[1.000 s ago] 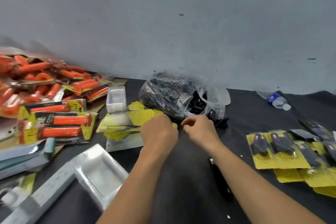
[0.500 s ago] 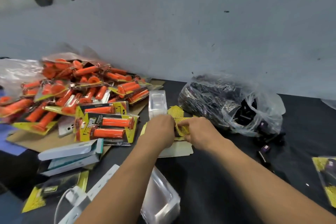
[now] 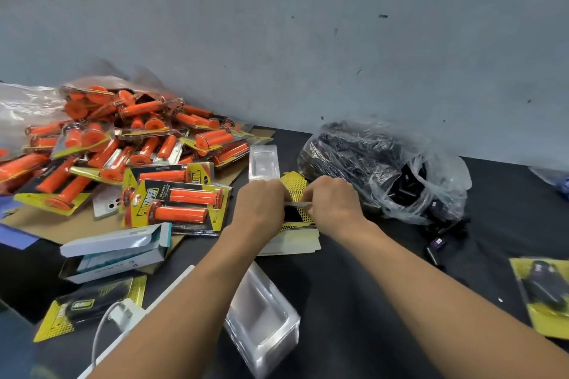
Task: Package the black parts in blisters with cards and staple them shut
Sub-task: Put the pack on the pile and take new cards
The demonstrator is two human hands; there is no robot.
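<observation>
1. Both hands have come off the yellow cards (image 3: 294,183) they were pressing half a second ago and now carry a clear blister (image 3: 296,204) just above them, with a black part (image 3: 292,214) showing between the hands.
2. A black table (image 3: 354,301) carries everything.
3. A heap of packaged orange grips (image 3: 123,138) fills the far left corner.
4. A clear plastic bag (image 3: 385,169) of black parts sits by the far edge, right of centre, its mouth facing right.
5. Both forearms reach in from the near edge and meet at mid-table, knuckles up.
6. The left hand (image 3: 261,203) has its fingers curled under at the blister's left end.
7. The right hand (image 3: 334,204) pinches the right end with thumb and fingertips.
8. A big clear tray (image 3: 261,317) lies near the near edge, beside the left forearm.
9. An open white box (image 3: 117,251) lies left of that forearm.
10. A finished yellow pack (image 3: 542,292) lies at the right edge.
11. A stack of empty blisters (image 3: 264,161) stands just beyond the left hand, long axis running away from the person.
12. The held blister's long edge runs side to side, from hand to hand.
13. The black part below that edge is mostly hidden; which way it points cannot be told.
14. Loose black parts (image 3: 437,244) lie beside the right forearm.
</observation>
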